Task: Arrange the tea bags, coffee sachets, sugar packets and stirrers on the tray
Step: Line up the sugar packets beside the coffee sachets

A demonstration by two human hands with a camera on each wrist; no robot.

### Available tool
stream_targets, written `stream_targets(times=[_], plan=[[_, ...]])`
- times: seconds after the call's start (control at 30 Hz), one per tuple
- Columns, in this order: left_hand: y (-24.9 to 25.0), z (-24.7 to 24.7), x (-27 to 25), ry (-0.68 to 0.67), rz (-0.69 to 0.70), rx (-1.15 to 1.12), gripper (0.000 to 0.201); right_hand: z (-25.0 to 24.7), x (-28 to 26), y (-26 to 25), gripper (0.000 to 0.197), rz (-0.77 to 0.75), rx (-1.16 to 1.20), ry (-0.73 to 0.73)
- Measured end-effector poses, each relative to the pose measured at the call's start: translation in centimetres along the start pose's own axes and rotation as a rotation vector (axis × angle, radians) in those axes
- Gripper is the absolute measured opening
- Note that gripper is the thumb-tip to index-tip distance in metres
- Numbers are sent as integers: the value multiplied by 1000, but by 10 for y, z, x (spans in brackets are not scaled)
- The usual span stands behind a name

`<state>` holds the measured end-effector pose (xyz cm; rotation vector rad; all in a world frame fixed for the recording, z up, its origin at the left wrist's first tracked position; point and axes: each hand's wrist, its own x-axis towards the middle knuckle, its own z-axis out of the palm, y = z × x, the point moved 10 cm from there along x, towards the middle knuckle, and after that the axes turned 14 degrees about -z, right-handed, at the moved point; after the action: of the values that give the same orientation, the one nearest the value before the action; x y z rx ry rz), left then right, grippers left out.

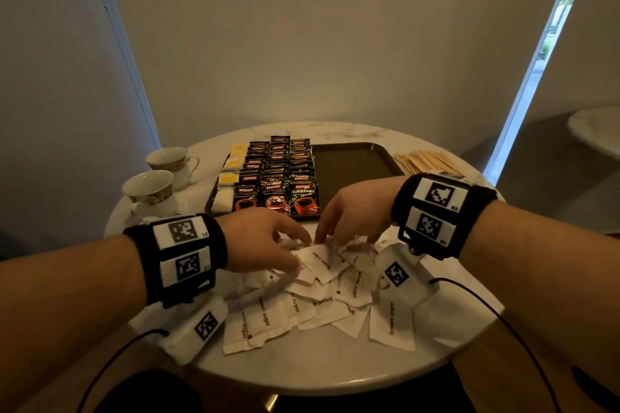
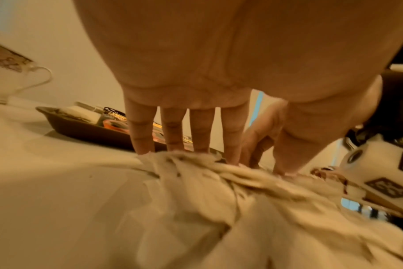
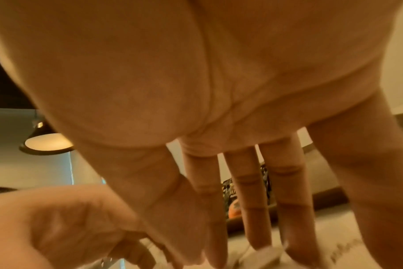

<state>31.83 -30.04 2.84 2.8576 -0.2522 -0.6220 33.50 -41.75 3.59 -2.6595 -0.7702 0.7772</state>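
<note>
A loose pile of white brown-sugar packets [image 1: 322, 298] lies on the near half of the round marble table [image 1: 335, 365]. My left hand [image 1: 295, 251] rests on the pile's far left with its fingers [image 2: 173, 131] straight, tips pressing on the packets [image 2: 219, 200]. My right hand [image 1: 345, 235] touches the pile's far side, its fingers [image 3: 249, 209] straight too. Neither hand grips a packet. Beyond them, the brown tray [image 1: 352, 161] carries a column of tea bags [image 1: 229, 178] and three columns of coffee sachets [image 1: 278, 178]; its right part is bare. Wooden stirrers [image 1: 426, 161] lie right of the tray.
Two patterned tea cups [image 1: 167, 161] [image 1: 151, 191] stand at the table's left edge, close to the tray's left rim [image 2: 81, 127]. Black cables run from both wrist bands over the near table edge. A second pale table [image 1: 597, 131] shows at the far right.
</note>
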Motion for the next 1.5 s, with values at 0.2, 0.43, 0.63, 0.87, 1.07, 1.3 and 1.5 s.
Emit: stream_targets(times=[0.2, 0.43, 0.63, 0.87, 1.07, 1.3, 1.5], plan=[[-29, -34, 14, 246, -183, -70, 44, -49, 0, 31, 37, 186, -266, 237], [-35, -32, 17, 236, -244, -87, 29, -32, 13, 46, 29, 216, -326, 138], [-30, -26, 1, 190, -198, -133, 29, -22, -4, 43, 30, 227, -243, 131], [-23, -16, -20, 140, -100, 5, 38, -9, -13, 10, 42, 113, -159, 149], [-39, 2, -27, 19, -173, 134, 113, 20, 1, -45, 103, -77, -200, -38], [-46, 7, -22, 60, -251, 126, 96, 25, 18, -66, 79, -140, -434, 15], [-42, 0, -16, 127, -215, 63, 67, 5, 22, -54, 39, -132, -288, 154]])
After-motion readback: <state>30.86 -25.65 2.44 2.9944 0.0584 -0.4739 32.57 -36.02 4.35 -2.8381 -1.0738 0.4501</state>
